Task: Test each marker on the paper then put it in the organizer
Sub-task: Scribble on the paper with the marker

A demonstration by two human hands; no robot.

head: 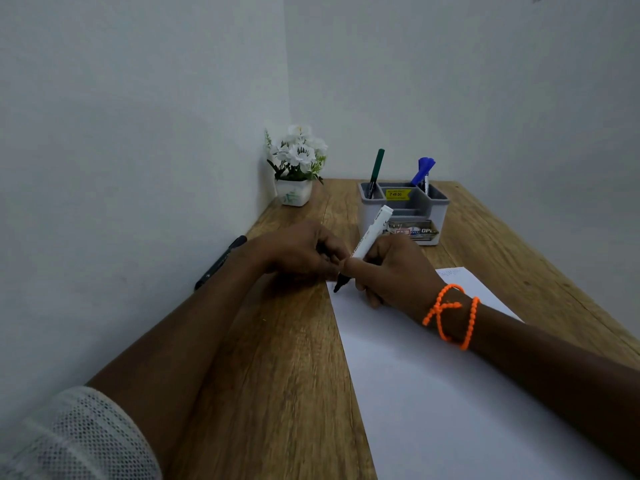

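Observation:
My right hand (394, 271) grips a white marker (370, 237) with a black tip; the tip touches the top left corner of the white paper (450, 393). My left hand (298, 251) lies just left of it, fingers curled round a small dark piece that looks like the marker's cap (321, 250). A black marker (221, 261) lies on the table against the left wall. The grey organizer (433, 213) stands behind my hands, with a green marker (376, 171) in its left compartment and blue markers (424, 171) in its right one.
A white pot of artificial flowers (296, 174) stands in the back left corner of the wooden table (277, 375). Walls close the table in on the left and at the back. An orange beaded band (450, 317) circles my right wrist.

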